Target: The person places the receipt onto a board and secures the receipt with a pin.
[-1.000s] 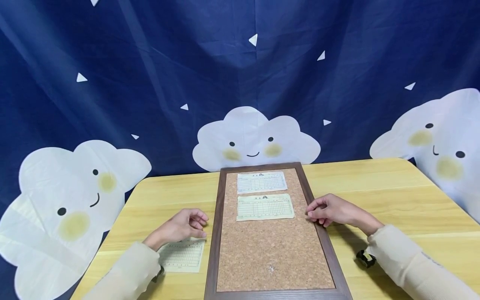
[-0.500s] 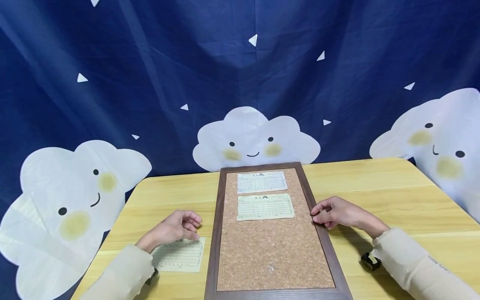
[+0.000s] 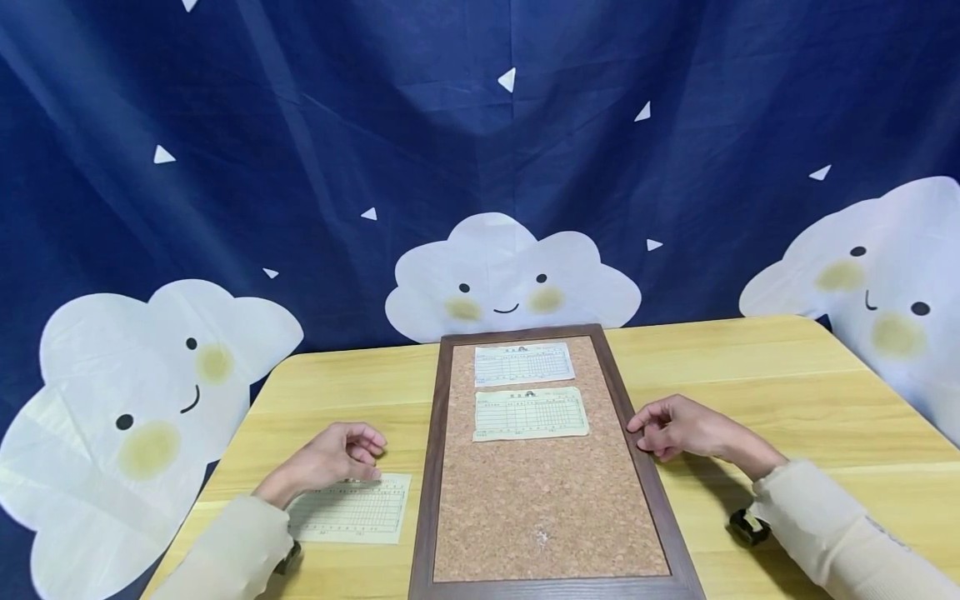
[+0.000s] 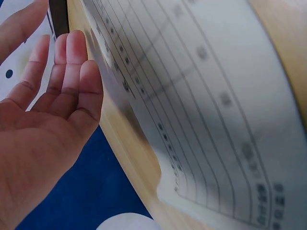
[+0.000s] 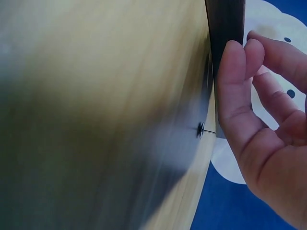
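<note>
On the table lies a cork board in a dark brown frame. Two printed receipt slips lie on its upper part: a white slip above a yellowish slip. My left hand hovers with relaxed fingers over another yellowish slip, left of the board; the left wrist view shows the hand beside that slip, apart from it. My right hand is at the board's right frame edge, fingers loosely bent; in the right wrist view its fingers overlap the frame, and contact cannot be told.
A small dark thumbtack lies on the table near the frame, in the right wrist view. The wooden table extends on both sides of the board. Behind it hangs a blue curtain with white clouds.
My left hand has drawn leftward, uncovering more of the slip below it. The right hand has shifted right, from the cork's edge toward the outer frame. The board and slips have stayed put.
</note>
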A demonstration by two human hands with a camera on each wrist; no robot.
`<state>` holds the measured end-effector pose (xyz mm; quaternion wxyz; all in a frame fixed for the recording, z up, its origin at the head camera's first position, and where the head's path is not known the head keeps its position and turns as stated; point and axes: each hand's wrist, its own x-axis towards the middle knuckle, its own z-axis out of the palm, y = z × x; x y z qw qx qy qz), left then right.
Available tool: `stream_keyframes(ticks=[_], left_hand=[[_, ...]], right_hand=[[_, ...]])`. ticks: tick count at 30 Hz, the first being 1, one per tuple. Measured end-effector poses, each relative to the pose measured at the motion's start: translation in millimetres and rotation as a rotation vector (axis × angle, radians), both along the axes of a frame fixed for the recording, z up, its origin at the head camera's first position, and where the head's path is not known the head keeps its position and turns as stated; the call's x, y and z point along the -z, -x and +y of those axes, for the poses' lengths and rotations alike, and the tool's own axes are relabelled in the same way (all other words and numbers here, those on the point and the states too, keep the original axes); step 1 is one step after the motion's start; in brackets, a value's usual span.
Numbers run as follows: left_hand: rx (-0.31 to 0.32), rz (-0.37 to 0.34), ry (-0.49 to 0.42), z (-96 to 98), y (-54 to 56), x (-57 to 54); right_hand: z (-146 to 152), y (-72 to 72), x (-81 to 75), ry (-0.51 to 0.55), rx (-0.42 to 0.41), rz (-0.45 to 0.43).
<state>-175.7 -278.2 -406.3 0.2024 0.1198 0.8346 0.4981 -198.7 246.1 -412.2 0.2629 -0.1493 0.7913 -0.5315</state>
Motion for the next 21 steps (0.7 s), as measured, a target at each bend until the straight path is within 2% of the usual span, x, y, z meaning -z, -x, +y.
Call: stream_keyframes(ticks=[21], left_hand=[[-0.045, 0.018, 0.023, -28.5, -2.3, 3.2]], right_hand=[[0.8, -1.2, 2.5, 0.01, 0.01, 0.006]])
